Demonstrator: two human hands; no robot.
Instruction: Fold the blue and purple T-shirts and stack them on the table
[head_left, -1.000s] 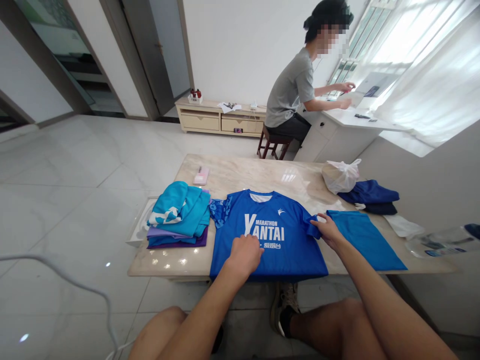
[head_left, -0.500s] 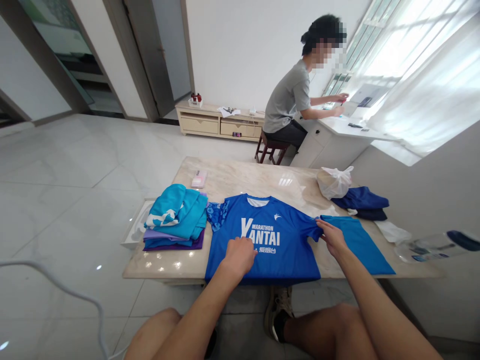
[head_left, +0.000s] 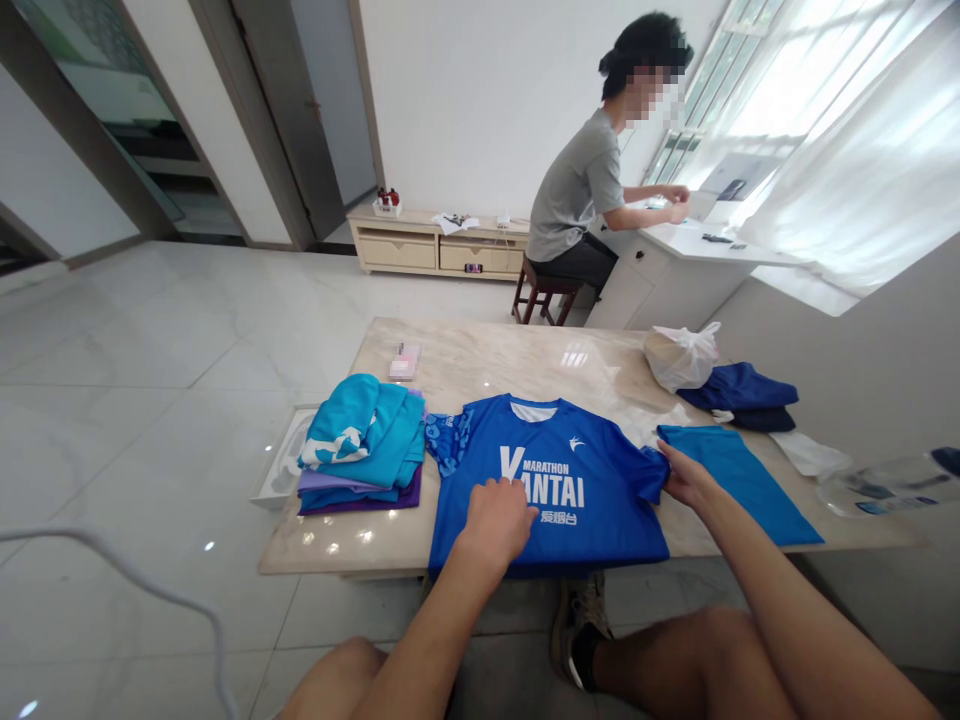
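Note:
A blue T-shirt point(head_left: 600, 490) with white "Marathon Yantai" lettering lies face up across the table's near edge, its hem hanging over. My left hand point(head_left: 501, 515) rests on the middle of its chest with fingers curled closed on the fabric, covering part of the print. My right hand point(head_left: 686, 475) pinches the end of the sleeve on the right. The patterned sleeve point(head_left: 448, 440) on the left lies spread on the table. Close to my right hand is a flat, folded lighter-blue cloth point(head_left: 742, 485).
Folded clothes point(head_left: 364, 440) are stacked at the left of the marble table point(head_left: 465, 350), beside a small pink box point(head_left: 404, 361). At right are a plastic bag point(head_left: 681, 355), dark blue cloth point(head_left: 739, 395) and a clear bottle point(head_left: 885, 485). Another person point(head_left: 577, 190) sits at a white desk.
The view has shifted slightly, so the table and shirt appear further right. Both my hands keep their places on the T-shirt. The other person's hands have moved closer together.

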